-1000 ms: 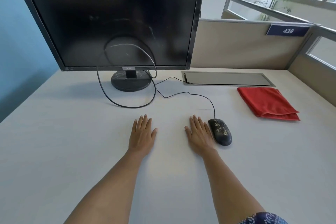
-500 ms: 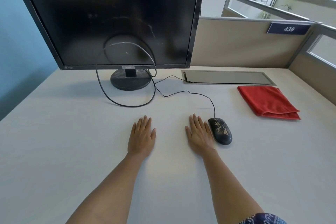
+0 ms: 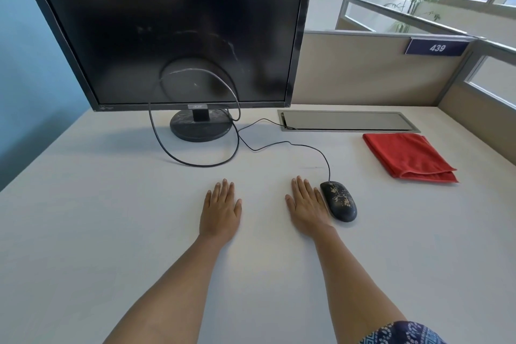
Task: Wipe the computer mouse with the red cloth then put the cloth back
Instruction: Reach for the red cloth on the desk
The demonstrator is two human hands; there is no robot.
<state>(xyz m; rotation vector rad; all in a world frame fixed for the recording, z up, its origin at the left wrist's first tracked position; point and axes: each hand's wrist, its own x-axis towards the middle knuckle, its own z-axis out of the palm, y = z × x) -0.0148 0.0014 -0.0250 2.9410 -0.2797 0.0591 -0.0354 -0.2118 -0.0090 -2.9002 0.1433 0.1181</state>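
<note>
Both hands lie flat, palms down and fingers spread, holding nothing: the left hand (image 3: 220,211) on bare white desk (image 3: 83,218), the right hand (image 3: 307,208) just beside the black computer mouse (image 3: 338,200), little finger close to or touching its left edge. The mouse's cable (image 3: 279,144) runs back toward the dark monitor (image 3: 167,33). The folded red cloth (image 3: 409,158) lies well apart at right, near the cable hatch (image 3: 349,121)

An office cubicle: a monitor (image 3: 178,33) on a white worktop (image 3: 83,204), beige partition panels (image 3: 363,70) and a "439" number plate (image 3: 437,47).
</note>
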